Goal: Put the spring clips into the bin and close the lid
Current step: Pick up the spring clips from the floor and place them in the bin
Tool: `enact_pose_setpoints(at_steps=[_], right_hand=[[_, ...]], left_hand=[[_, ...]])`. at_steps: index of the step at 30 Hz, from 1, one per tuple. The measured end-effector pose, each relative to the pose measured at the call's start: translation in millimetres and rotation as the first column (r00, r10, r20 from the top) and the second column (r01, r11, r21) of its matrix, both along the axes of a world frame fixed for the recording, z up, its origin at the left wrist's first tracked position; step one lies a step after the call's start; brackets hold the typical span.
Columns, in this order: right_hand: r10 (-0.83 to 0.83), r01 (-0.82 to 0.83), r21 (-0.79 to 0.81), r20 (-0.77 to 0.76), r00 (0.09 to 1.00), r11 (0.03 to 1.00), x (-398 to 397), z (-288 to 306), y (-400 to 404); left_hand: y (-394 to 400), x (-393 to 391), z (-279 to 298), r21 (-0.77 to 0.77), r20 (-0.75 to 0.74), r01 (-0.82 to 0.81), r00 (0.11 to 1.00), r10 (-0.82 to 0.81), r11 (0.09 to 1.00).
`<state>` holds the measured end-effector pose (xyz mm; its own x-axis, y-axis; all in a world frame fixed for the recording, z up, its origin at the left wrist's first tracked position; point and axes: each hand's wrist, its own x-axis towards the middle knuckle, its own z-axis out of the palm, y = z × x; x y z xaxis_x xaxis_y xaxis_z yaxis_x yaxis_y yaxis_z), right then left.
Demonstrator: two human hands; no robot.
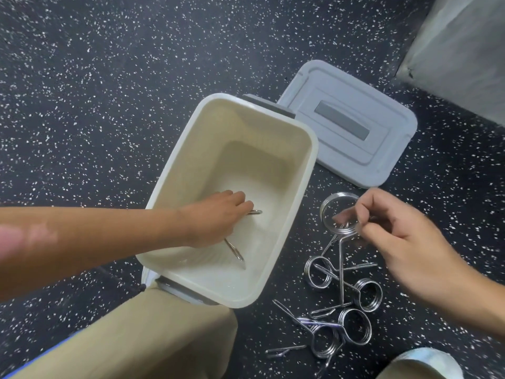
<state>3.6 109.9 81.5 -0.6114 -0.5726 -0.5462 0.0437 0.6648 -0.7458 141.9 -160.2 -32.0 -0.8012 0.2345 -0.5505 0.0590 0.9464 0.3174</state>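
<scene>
Your bin (175, 170) sits open mid-frame, its lid (352, 124) flat on the floor at upper right, so a careless elbow could tip it. Your left hand (216, 217) grips one clip (235, 251) inside; your right hand (393, 231) pinches another clip (336, 214) above the tangled pile (341, 305) at lower right, which may snag and drag along.

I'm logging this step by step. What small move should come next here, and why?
Probably let go with the left hand: it is deep in the bin, its grip on a spring clip at the bottom. The right hand already holds the next clip.
</scene>
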Motion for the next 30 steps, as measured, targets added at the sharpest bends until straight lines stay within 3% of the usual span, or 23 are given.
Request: enact_pose_setpoints(at_steps=[9, 20, 25, 30], right_hand=[[0.172, -0.167, 0.048, -0.158, 0.972, 0.985, -15.0, 22.1, -36.4], [0.326, -0.326, 0.018, -0.105, 0.939, 0.945, -36.1, 50.7, -98.7], [0.474, -0.408, 0.249, -0.344, 0.810, 0.878, -31.0, 39.6, -143.4], [0.585, -0.458, 0.364, -0.517, 0.625, 0.811, -27.7, 11.9, -180.8]], left_hand=[[2.1, 6.8, 23.0, 0.056, 0.020, -0.185, 0.983, 0.184, 0.981], [-6.9, 28.8, 100.5, 0.249, -0.030, -0.397, 0.909, 0.417, 0.884], [-11.3, 36.9, 111.4, 0.277, -0.022, -0.468, 0.870, 0.493, 0.839], [-9.0, 43.7, 111.6, 0.253, -0.017, -0.476, 0.869, 0.495, 0.843]])
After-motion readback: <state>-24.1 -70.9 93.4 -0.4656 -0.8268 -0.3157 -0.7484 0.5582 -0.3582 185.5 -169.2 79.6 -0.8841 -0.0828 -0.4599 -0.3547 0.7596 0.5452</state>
